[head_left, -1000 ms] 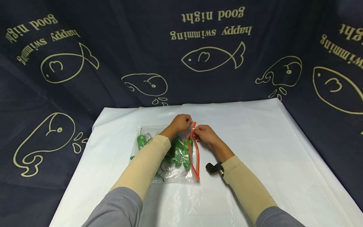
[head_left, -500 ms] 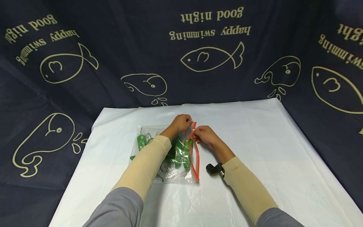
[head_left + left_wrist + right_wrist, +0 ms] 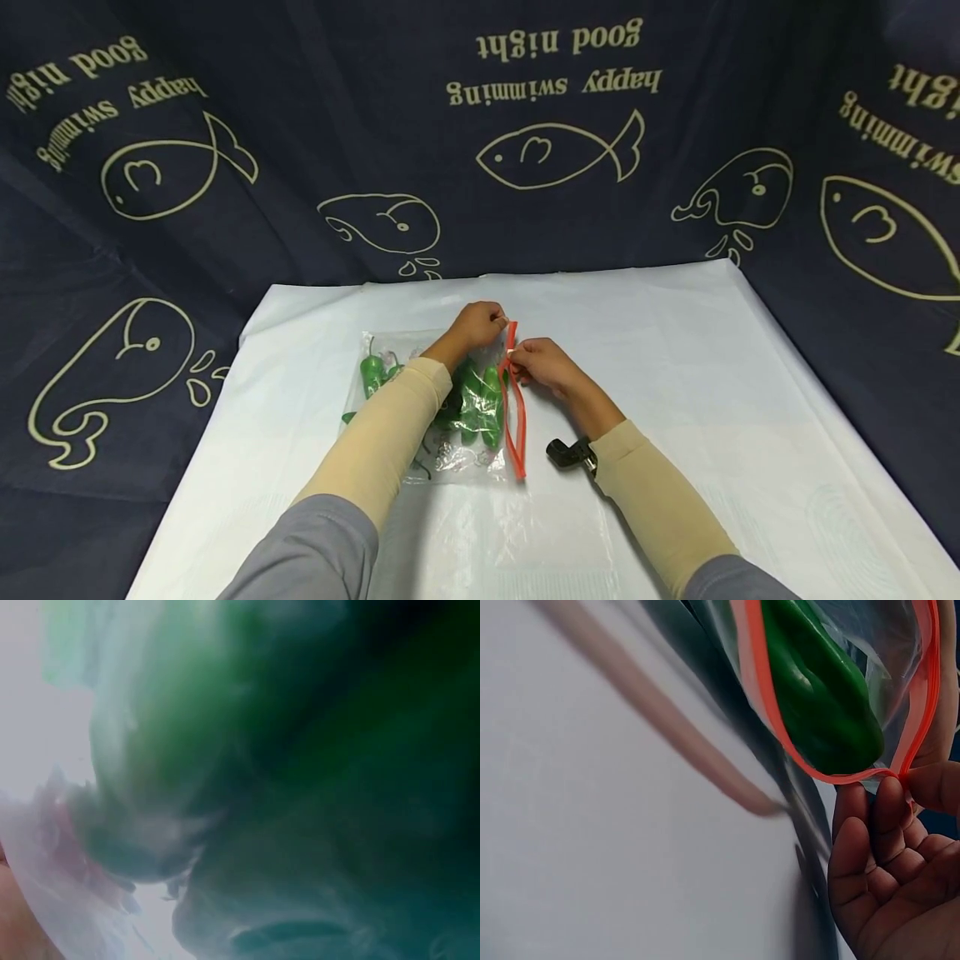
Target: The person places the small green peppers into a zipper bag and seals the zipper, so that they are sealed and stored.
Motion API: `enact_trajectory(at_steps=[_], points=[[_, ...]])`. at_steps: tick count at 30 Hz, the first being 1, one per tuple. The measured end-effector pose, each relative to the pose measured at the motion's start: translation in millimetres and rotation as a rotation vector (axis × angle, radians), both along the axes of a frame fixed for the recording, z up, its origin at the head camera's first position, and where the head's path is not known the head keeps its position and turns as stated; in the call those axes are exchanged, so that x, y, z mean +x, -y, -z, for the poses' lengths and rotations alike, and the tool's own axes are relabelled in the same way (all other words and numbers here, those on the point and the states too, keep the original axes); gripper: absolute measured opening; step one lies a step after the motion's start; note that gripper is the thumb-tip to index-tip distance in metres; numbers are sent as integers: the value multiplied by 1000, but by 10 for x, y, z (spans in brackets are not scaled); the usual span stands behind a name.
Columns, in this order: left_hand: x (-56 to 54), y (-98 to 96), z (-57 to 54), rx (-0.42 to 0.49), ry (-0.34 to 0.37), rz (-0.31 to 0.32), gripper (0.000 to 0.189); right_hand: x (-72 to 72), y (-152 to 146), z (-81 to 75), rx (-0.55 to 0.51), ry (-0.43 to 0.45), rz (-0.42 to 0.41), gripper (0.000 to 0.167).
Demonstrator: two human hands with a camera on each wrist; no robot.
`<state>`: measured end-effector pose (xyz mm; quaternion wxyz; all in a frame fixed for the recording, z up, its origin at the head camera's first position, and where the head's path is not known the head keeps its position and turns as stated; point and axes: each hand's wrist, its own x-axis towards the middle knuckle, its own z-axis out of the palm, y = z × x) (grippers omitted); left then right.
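Observation:
A clear zip bag lies on the table with several green peppers inside. Its red zip strip runs along the right side, the near part of the mouth parted. My left hand pinches the bag's far corner at the strip's end. Just nearer, my right hand pinches the strip between thumb and fingers, a small white piece showing at the fingertips. In the right wrist view a pepper shows through the parted mouth above the right fingers. Blurred peppers behind plastic fill the left wrist view.
A white cloth covers the table. Dark blue curtains with fish drawings hang behind it and at both sides. A black wrist camera sits by the right sleeve, and the left forearm crosses over the bag.
My right hand has slid a little toward me along the red strip, and the two strip edges meet over a longer stretch behind it. The left hand keeps its place at the corner.

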<state>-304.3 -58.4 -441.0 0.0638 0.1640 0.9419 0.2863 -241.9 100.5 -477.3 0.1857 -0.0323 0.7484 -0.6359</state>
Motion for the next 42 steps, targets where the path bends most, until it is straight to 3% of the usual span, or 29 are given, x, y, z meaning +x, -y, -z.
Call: enact_trajectory(at_steps=[23,42], points=[[-29,-19,35,-20,-6,33,25,162,-75,-4,-36,18,-20,23],[-20,4,8,24,26,4,27,328,-90,7,6,-2,-53,23]])
